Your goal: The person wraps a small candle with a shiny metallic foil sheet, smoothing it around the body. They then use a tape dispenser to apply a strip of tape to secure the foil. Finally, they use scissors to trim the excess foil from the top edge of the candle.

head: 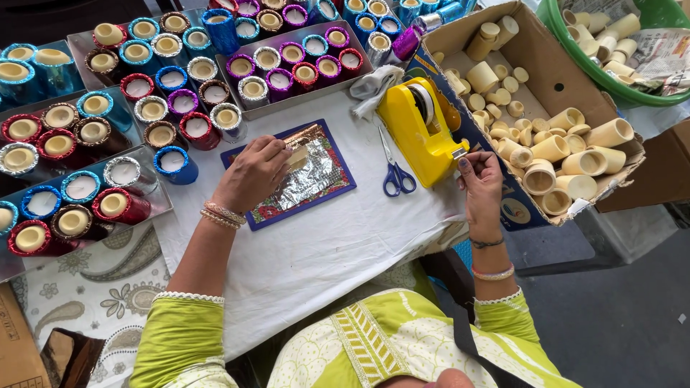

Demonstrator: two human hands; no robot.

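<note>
White cloth covers the work surface (323, 244), seen from above, with grey floor showing at the right. Metal trays (302, 100) of small foil-wrapped cups (blue, red, purple, silver) crowd the far left. Near the middle lies a blue-edged mat (334, 190) carrying a crinkled silver foil sheet (305, 179); the left hand (251, 176) rests on it, fingers curled and pinching a foil strip at the far edge. The right hand (480, 183) has its fingers closed on the tape end at a yellow tape dispenser (420, 129). Blue scissors (395, 172) lie between. A cardboard box (546, 65) of plain cream cups sits right.
</note>
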